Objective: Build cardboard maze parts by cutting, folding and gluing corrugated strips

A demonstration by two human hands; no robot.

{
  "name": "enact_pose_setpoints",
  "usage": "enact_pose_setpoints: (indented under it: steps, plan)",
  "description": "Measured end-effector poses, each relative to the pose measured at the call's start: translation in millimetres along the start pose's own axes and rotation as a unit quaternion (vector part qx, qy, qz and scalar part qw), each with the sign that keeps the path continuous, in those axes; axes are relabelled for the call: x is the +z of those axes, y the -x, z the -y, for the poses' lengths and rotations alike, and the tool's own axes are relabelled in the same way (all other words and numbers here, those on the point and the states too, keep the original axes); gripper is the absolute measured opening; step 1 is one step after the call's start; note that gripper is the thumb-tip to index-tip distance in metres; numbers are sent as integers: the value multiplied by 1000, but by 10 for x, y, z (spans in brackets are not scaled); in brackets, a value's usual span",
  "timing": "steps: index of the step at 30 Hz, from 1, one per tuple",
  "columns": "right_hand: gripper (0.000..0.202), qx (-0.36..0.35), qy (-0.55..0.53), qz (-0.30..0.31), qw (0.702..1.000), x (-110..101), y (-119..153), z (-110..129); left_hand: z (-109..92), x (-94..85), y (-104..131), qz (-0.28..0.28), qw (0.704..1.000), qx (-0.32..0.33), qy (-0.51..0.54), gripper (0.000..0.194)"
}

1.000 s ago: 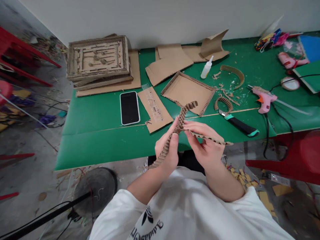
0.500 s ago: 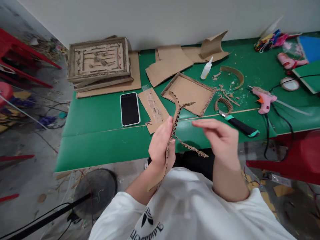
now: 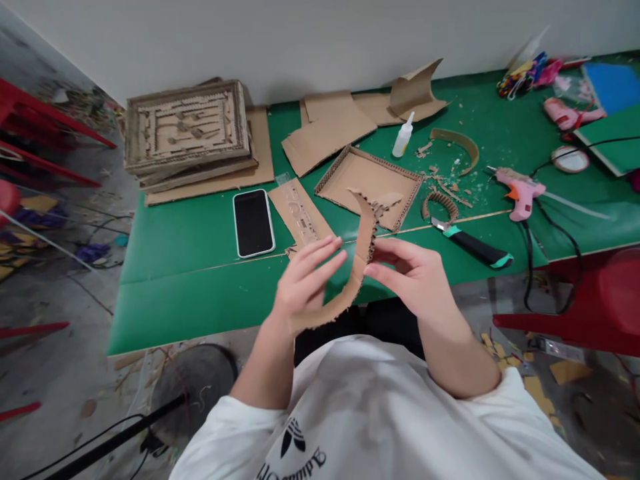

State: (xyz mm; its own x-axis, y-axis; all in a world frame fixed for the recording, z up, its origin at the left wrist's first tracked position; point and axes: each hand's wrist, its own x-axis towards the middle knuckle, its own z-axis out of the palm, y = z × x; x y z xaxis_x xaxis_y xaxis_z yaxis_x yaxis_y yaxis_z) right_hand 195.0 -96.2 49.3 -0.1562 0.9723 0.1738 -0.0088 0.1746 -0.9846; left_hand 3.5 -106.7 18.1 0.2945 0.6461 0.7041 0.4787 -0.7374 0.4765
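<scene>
A curved cardboard strip (image 3: pixel 361 257) with a jagged corrugated edge is pinched between the thumb and fingers of my right hand (image 3: pixel 417 273). Its upper end forks near a ragged side piece, and its lower end curves back towards my left wrist. My left hand (image 3: pixel 307 277) is beside the strip with its fingers stretched out and apart, gripping nothing. Behind the strip lies a shallow cardboard tray (image 3: pixel 350 177) with corrugated edging. A flat cardboard piece with a clear ruler (image 3: pixel 303 213) on it lies beyond my left fingers.
A phone (image 3: pixel 253 223) lies left of my hands. At right are a utility knife (image 3: pixel 477 247), a coiled corrugated strip (image 3: pixel 440 200), a pink glue gun (image 3: pixel 520 192) with its cable, and a glue bottle (image 3: pixel 403 137). Stacked cardboard frames (image 3: pixel 190 127) stand at the back left.
The strip has passed from my left hand to my right and turned, showing its flat side. My left hand has let go and opened; my right hand has moved left to the strip.
</scene>
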Motion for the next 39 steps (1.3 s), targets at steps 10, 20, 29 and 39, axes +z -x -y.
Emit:
enact_pose_setpoints:
  steps: [10,20,29,39]
  plan:
    - [18,-126,173,-51,975,76,-15,78,-295,135,-128,-86,963,-192,171,42]
    - [18,-145,225,-43,963,105,53,98,-345,263,-124,-124,937,-283,162,39]
    - [22,-203,279,-42,938,97,48,64,-379,341,-135,-162,913,-291,235,40]
    - [18,-252,296,-43,920,111,51,69,-365,330,-190,-185,876,-351,273,21]
